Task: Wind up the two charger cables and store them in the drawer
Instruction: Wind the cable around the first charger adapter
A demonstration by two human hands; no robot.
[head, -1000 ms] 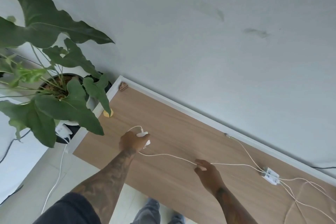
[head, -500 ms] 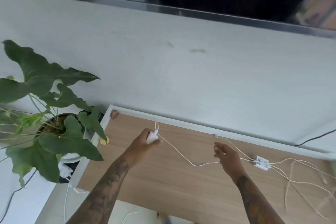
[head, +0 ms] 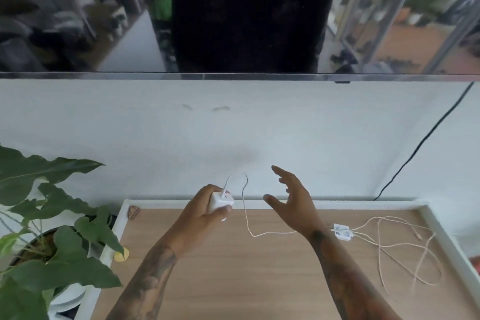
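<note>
Holding the white charger block [head: 220, 202] tight in my left hand [head: 205, 213] near the tabletop's [head: 233, 280] back edge, I reach my open right hand [head: 293, 202] for its loose cable [head: 246, 218] to start winding, while the second charger [head: 342, 232] waits by the right edge.

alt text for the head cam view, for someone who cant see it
A person's left hand holds a white charger block above a wooden tabletop, its cable looping down past the open right hand. A second charger and tangled cable lie at right; a potted plant stands at left.
</note>
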